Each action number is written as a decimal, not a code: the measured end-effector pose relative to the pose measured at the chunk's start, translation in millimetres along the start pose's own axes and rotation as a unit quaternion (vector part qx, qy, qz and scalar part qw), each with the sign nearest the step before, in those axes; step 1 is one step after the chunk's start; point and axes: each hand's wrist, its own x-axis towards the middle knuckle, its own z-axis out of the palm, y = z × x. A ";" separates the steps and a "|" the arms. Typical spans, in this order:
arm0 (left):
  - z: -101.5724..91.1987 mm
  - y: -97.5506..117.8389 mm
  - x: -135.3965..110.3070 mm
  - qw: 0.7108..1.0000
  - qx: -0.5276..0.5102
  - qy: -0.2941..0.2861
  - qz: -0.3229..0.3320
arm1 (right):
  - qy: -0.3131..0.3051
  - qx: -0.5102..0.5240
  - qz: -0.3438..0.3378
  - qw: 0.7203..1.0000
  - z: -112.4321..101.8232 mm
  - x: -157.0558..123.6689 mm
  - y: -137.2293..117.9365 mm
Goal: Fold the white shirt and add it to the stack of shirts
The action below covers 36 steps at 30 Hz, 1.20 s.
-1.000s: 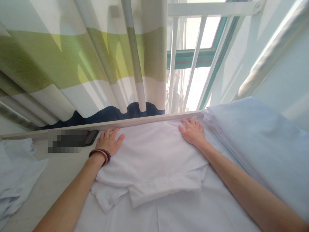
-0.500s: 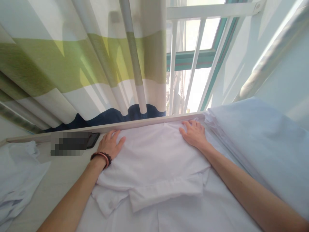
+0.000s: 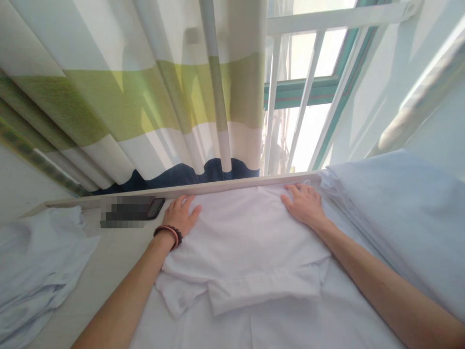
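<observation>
white garment [image 3: 250,232], lying roughly flat with its near part folded over, in the middle of a pale bed surface [image 3: 105,257]. the fingers of the left hand [image 3: 180,214] rest on its far left corner, a little apart, thumb spread wide; no cloth is visibly pinched. the fingers of the right hand [image 3: 304,204] lie on its far right corner, spread and loosely bent, also with nothing visibly gripped. the cloth between the 2 hands looks fairly smooth.

what could go wrong, as a judgement: with light contact only, the corners could slip from under the palms and wrinkle. the folded strip [image 3: 265,288] at the near side sits loosely and could crease or flop open if the cloth were pulled unevenly. the beaded bracelet [image 3: 169,235] on the left wrist could snag the fabric.

edges and room: a raised board [image 3: 225,184] runs along the far side, close to the fingertips, so there is little space that way. a dark phone [image 3: 157,208], partly blurred, lies just left of the left hand. rumpled white cloth [image 3: 39,257] is farther left; a folded pile [image 3: 403,198] crowds the right. beyond the board hang a striped curtain [image 3: 181,97] and a white railing [image 3: 308,72].
</observation>
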 end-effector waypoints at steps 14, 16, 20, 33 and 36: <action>-1.0 -0.2 0.9 1.000 -0.002 -0.018 -0.005 | 0.000 0.002 0.000 1.000 -2.3 -1.0 -0.7; -2.2 0.6 1.0 1.000 0.000 -0.026 -0.007 | 0.000 0.003 0.000 1.000 -2.7 -0.9 -0.7; -4.0 2.1 1.6 0.999 0.003 -0.035 -0.008 | 0.001 0.006 0.000 1.000 -2.1 -0.6 -0.4; -0.3 1.2 2.3 1.000 0.014 -0.019 -0.008 | 0.002 0.008 0.004 1.000 -1.9 -0.9 -0.7; -1.0 1.4 2.6 1.000 0.014 -0.024 -0.008 | 0.001 0.011 0.006 1.000 -2.5 -1.1 -1.2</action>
